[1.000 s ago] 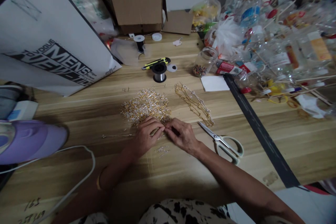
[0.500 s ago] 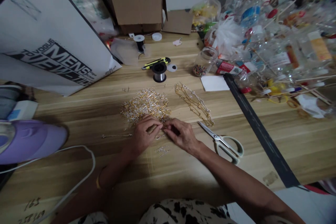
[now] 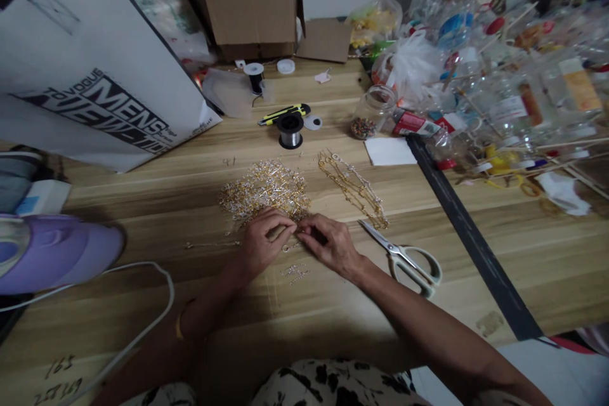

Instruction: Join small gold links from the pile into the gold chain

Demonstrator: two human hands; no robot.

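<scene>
My left hand (image 3: 265, 241) and my right hand (image 3: 332, 244) meet fingertip to fingertip over the table. Both are closed in a pinch on something tiny, too small to make out. Just behind my left hand spreads a heap of gold and silver chain pieces (image 3: 266, 187). A thin silver chain (image 3: 214, 244) lies on the wood and runs up to my left hand. Between the hands shows a small ring clasp (image 3: 285, 248) with a bit of chain. Several short silver chain pieces (image 3: 295, 273) lie nearer me. Gold and silver necklaces (image 3: 354, 190) are laid out beyond my right hand.
Scissors (image 3: 404, 257) lie right of my right hand. Behind the heap are a wire spool (image 3: 290, 132) and a yellow cutter (image 3: 284, 114). A jar of beads (image 3: 368, 117), a black strip (image 3: 471, 235) and piled plastic bottles (image 3: 509, 95) fill the right. A purple appliance (image 3: 71, 250) stands left.
The view has shifted very slightly. Both hands keep the same pinch in the same place, and the things on the table have not moved.
</scene>
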